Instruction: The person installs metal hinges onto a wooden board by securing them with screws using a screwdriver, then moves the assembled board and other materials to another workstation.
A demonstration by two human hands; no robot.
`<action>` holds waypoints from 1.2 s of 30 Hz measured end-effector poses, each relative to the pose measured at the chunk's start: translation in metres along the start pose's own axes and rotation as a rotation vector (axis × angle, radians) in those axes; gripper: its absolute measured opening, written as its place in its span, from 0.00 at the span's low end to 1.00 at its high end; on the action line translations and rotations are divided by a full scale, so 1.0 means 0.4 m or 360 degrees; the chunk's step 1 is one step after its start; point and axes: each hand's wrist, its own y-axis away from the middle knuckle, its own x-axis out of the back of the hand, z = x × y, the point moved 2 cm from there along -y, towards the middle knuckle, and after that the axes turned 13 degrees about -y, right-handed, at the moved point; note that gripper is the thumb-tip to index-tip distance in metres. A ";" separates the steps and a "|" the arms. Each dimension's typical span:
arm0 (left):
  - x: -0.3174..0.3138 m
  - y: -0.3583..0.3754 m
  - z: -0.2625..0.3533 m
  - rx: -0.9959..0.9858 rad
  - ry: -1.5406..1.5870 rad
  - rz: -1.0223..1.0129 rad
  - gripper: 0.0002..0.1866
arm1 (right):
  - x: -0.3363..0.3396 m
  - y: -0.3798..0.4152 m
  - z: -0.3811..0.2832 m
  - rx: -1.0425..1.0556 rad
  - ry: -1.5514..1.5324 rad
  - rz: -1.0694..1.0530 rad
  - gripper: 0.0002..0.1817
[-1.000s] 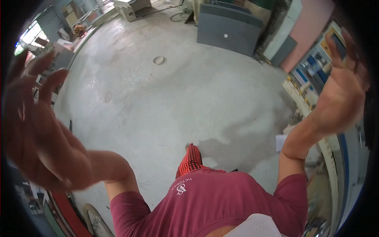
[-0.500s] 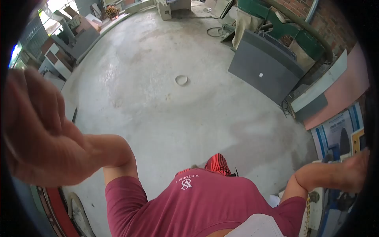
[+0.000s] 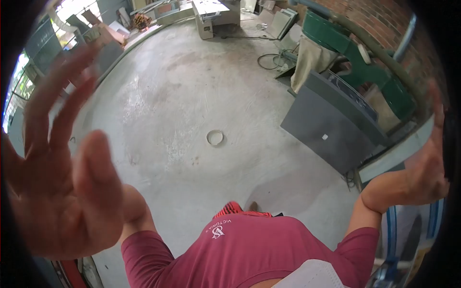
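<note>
My left hand (image 3: 62, 182) is raised close to the camera at the left, its fingers spread and nothing in the palm. At the right edge my right hand (image 3: 431, 158) is also raised, with fingers stretched upward; part of it is lost in the dark rim of the view. It appears to hold nothing. A pale ring, perhaps a roll of tape (image 3: 215, 138), lies on the concrete floor (image 3: 192, 105) in front of me, well away from both hands.
A dark grey panel (image 3: 331, 125) leans beside a green machine (image 3: 355, 62) on the right. Cables (image 3: 278, 60) lie near it. A light cabinet or table (image 3: 211, 19) stands at the back. Boards (image 3: 108, 38) lean along the left, and a striped shoe (image 3: 230, 208) shows below my shirt.
My left hand has gone from curled to spread fingers. My right hand has risen, fingers now upright. The whole floor scene has shifted down in view, so the head has tilted up.
</note>
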 end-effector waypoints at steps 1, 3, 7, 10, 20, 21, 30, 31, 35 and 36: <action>-0.054 -0.027 -0.067 0.0101 0.0065 0.0051 0.21 | 0.014 -0.053 0.091 -0.0041 -0.0098 -0.0132 0.19; -0.127 -0.028 -0.145 0.0275 0.0170 0.0185 0.20 | 0.029 -0.156 0.251 -0.0098 -0.0256 -0.0391 0.17; -0.229 0.027 -0.364 0.0617 -0.0090 0.0014 0.25 | 0.046 -0.332 0.569 0.0512 -0.0093 0.0302 0.21; -0.336 -0.026 -0.602 0.0230 -0.0693 -0.0013 0.26 | 0.062 -0.461 0.809 0.1002 0.0025 0.1037 0.26; -0.880 -0.367 -1.395 0.0119 -0.0364 0.0243 0.27 | 0.179 -0.696 1.382 0.0301 0.0582 0.0593 0.30; -0.974 -0.389 -1.418 0.0341 -0.0294 0.0258 0.26 | 0.159 -0.691 1.444 0.0154 0.0485 0.0773 0.30; -2.028 0.210 -2.104 0.1472 -0.0361 -0.1614 0.29 | 0.067 -0.687 2.287 -0.1198 -0.0248 0.0849 0.14; -2.133 0.384 -2.114 0.1556 -0.0398 -0.1937 0.32 | 0.074 -0.697 2.398 -0.1221 -0.0328 0.1008 0.12; -2.228 0.735 -1.964 0.2910 0.0587 -0.2181 0.39 | 0.121 -0.891 2.688 -0.1392 -0.0475 0.1043 0.11; -2.242 0.791 -1.948 0.2820 0.0562 -0.2271 0.39 | 0.130 -0.956 2.766 -0.1307 -0.0420 0.0882 0.11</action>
